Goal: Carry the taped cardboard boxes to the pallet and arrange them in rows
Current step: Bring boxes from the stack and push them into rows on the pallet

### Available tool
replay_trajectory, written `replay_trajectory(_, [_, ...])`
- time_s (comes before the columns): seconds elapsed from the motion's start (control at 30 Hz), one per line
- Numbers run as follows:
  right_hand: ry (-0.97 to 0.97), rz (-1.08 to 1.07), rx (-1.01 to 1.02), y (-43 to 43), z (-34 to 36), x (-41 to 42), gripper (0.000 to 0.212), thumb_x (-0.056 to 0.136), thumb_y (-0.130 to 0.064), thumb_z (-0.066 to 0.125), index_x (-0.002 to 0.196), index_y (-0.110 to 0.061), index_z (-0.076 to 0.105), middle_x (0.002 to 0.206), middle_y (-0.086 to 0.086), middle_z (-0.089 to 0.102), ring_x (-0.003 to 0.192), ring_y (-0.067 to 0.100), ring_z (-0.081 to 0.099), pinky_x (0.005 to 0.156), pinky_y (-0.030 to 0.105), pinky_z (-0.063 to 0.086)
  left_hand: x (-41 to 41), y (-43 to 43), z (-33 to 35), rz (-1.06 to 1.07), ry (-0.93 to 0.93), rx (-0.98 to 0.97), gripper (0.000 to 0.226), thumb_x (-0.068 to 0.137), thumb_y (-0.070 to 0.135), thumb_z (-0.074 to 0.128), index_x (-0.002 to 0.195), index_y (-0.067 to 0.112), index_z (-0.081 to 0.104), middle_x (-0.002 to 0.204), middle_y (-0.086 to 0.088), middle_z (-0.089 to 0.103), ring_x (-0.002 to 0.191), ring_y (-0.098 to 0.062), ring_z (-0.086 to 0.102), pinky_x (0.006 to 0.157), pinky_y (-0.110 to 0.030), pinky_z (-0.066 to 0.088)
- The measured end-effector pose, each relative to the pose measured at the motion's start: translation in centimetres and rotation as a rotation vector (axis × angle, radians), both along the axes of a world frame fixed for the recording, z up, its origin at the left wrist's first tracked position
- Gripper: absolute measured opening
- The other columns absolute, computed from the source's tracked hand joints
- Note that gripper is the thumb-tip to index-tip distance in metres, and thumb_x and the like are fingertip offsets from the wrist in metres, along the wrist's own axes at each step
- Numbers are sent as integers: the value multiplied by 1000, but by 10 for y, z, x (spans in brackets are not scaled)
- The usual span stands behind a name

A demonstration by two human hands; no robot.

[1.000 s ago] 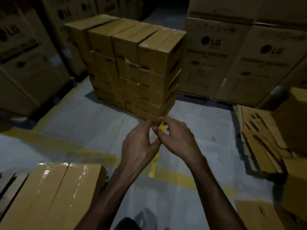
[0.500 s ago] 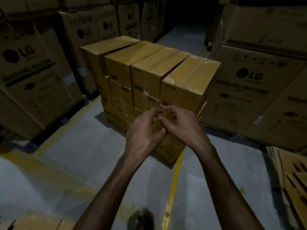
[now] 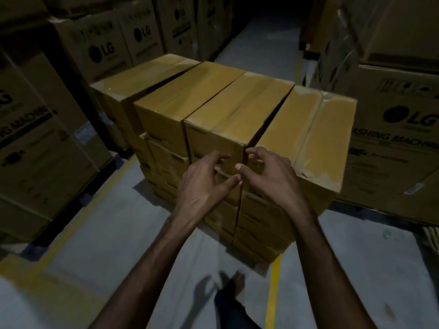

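A stack of taped cardboard boxes [image 3: 213,100] stands on the floor straight ahead, several boxes side by side in the top row and several layers high. My left hand [image 3: 204,184] and my right hand [image 3: 268,176] are held out together in front of the near face of the stack, close to the gap between the two right-hand columns. The fingers of both hands are loosely spread and slightly bent, and neither hand holds anything. The two thumbs nearly touch. Whether the fingertips touch the cardboard cannot be told. The pallet under the stack is hidden.
Large LG washing machine cartons [image 3: 403,129] wall in the right side, and more LG cartons [image 3: 47,138] line the left. A yellow floor line [image 3: 273,293] runs toward me. My bare foot [image 3: 235,283] is on the grey floor [image 3: 95,245] below the stack.
I have walked up to the stack, which now fills the middle of the view. My hands have parted a little and the fingers have spread. The taped boxes at lower left have left the view.
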State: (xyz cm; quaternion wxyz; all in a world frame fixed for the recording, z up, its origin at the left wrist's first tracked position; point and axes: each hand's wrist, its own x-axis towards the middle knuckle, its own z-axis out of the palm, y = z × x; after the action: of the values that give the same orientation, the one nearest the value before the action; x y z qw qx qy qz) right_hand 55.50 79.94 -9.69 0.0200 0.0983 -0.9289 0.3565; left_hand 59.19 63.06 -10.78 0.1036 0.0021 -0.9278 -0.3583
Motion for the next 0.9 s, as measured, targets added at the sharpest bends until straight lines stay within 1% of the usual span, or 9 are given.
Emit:
replay_trajectory(0.07, [-15,-5,-25,-6,-7,-37,57,93,-54,68,144,-29,56,141,-2,62,126,19,58,100,41,52,-36,-5,-4,-16,1,4,55,88,54,75,137,33,58,133,12,65,105,-1,61,78,-22,50])
replay_trajectory(0.13, [-47,-40,-43,-2,-14,-69,56,93,-55,67,143,-30,57,140,-4,61,125,19,59,97,43,54,-70,-3,-7,-51,-45,32,54,89,53,74,136,34,59,132,14,65,105,0,62,81,-24,52])
replay_trajectory(0.23, [-62,-193,-42,20,-27,-113,57,94,-55,67,144,-31,54,144,-6,58,122,16,59,98,41,53,-127,11,-18,-120,-113,76,50,89,54,74,134,34,61,128,14,67,108,-5,64,87,-30,56])
replay_trajectory(0.33, [-63,-372,82,49,-36,-150,59,96,-51,65,148,-28,51,148,-2,54,128,21,53,98,37,47,-180,28,-33,-203,-146,83,54,92,53,71,138,26,59,132,7,66,112,-8,63,87,-25,52])
replay_trajectory(0.5, [-144,-619,271,102,-59,-185,76,92,-54,67,155,-21,39,158,12,39,141,36,38,109,52,38,-245,59,-67,-325,-257,124,67,92,53,72,147,23,48,146,1,55,127,-11,59,102,-39,53])
replay_trajectory(0.6, [-260,-772,328,125,-70,-184,86,90,-56,69,157,-20,30,161,15,30,144,39,30,111,57,34,-273,71,-84,-378,-327,121,77,92,52,72,153,20,40,155,-1,48,138,-18,49,108,-33,45])
replay_trajectory(0.7, [-359,-824,231,138,-85,-177,90,90,-55,71,158,-20,25,161,16,27,144,40,30,108,55,37,-284,82,-96,-425,-354,118,89,93,54,69,162,17,26,163,-4,36,144,-24,41,106,-29,37])
replay_trajectory(0.83, [-374,-853,73,138,-102,-171,104,89,-63,68,164,-23,8,168,12,21,144,37,37,107,51,40,-289,96,-109,-405,-446,261,111,88,66,66,165,22,-1,169,-4,26,148,-28,36,118,-43,38])
replay_trajectory(0.9, [-342,-955,-47,140,-103,-171,109,89,-66,66,164,-28,-2,164,14,32,141,38,43,108,50,40,-295,101,-115,-319,-524,391,119,81,75,63,165,24,-3,168,-4,29,147,-28,38,119,-47,38])
